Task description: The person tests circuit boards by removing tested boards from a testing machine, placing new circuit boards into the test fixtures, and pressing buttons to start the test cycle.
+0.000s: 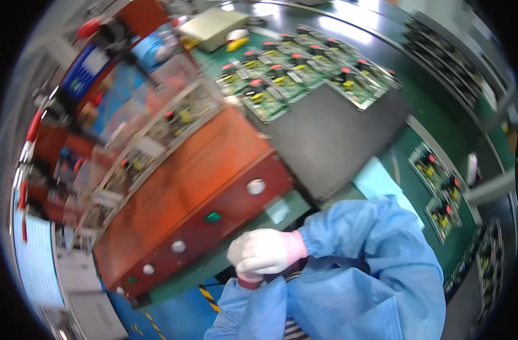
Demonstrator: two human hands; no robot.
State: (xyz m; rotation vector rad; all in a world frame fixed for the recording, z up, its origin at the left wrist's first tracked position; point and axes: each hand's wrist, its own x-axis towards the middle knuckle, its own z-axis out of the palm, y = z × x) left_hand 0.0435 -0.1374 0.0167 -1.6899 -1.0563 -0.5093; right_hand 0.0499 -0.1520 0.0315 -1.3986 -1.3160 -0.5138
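Note:
My two hands, in white gloves, are drawn together in front of my body, by the near edge of the red-orange machine. My right hand (267,249) lies closed over the left, with a pink cuff showing at its wrist. Beneath and partly behind it, my left hand (234,253) looks curled too, though most of its fingers are covered. Whatever may be between the hands is hidden. Closest to them is the machine's red front panel (222,211), which carries round silver buttons and a green button (213,217).
On the machine, a clear-covered fixture (157,148) holds circuit boards. Beyond a dark grey mat (332,136), several green circuit boards (276,73) stand in rows. More boards (438,187) lie at the right, near a light blue sheet (383,184). A beige box (213,27) sits at the back.

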